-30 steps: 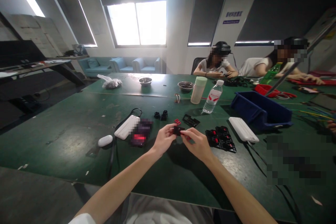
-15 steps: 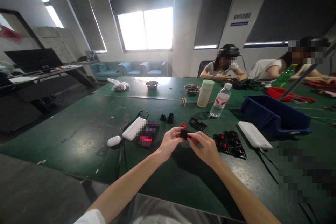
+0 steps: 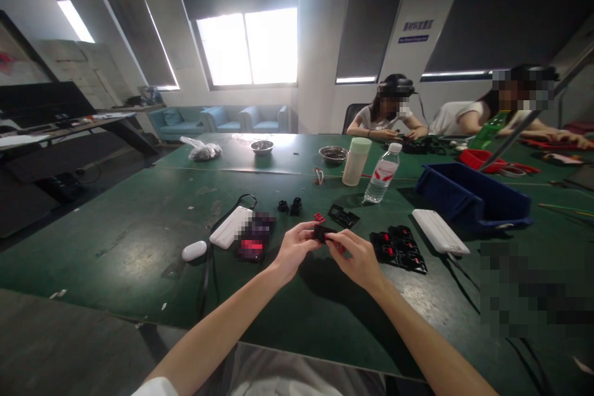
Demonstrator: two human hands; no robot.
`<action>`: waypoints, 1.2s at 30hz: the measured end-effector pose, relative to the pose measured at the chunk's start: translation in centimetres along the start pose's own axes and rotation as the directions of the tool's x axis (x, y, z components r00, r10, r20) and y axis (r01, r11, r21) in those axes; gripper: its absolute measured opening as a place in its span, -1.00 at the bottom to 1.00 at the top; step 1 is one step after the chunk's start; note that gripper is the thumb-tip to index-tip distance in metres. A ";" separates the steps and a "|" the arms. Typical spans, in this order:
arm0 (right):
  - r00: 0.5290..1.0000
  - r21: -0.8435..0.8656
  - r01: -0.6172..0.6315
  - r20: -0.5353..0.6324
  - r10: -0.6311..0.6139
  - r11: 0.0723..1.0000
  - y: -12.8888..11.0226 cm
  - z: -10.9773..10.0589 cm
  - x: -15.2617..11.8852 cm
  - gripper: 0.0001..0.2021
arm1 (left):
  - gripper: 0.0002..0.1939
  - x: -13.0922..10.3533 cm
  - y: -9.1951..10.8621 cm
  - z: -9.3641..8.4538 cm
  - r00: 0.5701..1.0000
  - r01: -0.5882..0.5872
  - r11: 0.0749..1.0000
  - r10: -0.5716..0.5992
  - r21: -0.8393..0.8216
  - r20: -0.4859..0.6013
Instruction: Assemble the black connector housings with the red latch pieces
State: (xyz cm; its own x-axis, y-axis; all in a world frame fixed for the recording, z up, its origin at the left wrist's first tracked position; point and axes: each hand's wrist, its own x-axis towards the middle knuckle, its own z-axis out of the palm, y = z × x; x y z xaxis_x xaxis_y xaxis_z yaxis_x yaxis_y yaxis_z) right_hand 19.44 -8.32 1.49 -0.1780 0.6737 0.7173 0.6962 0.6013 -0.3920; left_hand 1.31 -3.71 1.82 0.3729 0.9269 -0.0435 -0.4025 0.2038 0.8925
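Observation:
Between my two hands, just above the green table, is a small black plastic part [image 3: 320, 233]. My left hand [image 3: 296, 249] pinches its left side, and the fingers of my right hand [image 3: 355, 253] close on its right side, where a bit of red shows. Fingers cover much of the part, so its exact kind is unclear. Just beyond it lie a small red piece [image 3: 318, 217] and a flat black frame [image 3: 344, 216]. Right of my right hand sits a group of black parts with red inserts [image 3: 398, 249]. Several small black pieces [image 3: 296, 206] rest beyond my left hand.
Left are a white power bank [image 3: 231, 227], a white oval case [image 3: 193, 251] and a blurred-out phone-like item. Right stand a water bottle [image 3: 383, 174], a pale tumbler [image 3: 357, 162], a blue bin [image 3: 473, 198] and another power bank [image 3: 440, 232]. Two people sit across the table.
The whole view has shifted a little, so things sit slightly further left. My hands keep hold of the black part, and my right fingers have changed position on it slightly.

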 end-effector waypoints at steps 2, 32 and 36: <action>1.000 -0.002 -0.011 0.004 0.011 1.000 0.1 0.1 0.0 -0.85 | -0.47 0.0 0.0 0.0 1.000 0.000 1.000 0.000 0.004 -0.001; 0.773 0.511 -0.614 0.235 0.589 0.601 1.1 1.3 0.4 -0.64 | -0.62 0.4 -0.6 -0.3 0.999 0.029 0.993 -0.024 0.115 -0.045; 0.778 0.467 -0.619 0.254 0.575 0.631 0.8 1.1 0.3 -0.68 | -0.53 0.7 -0.8 -0.7 0.997 -0.017 0.965 0.037 0.263 -0.071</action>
State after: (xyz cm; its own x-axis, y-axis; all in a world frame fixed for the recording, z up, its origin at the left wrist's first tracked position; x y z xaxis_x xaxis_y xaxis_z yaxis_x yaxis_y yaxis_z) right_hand 19.17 -7.13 0.78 0.0852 0.9788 0.1861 0.2249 0.1631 -0.9606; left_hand 1.28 -3.03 0.73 0.2974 0.9538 -0.0423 -0.1748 0.0979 0.9797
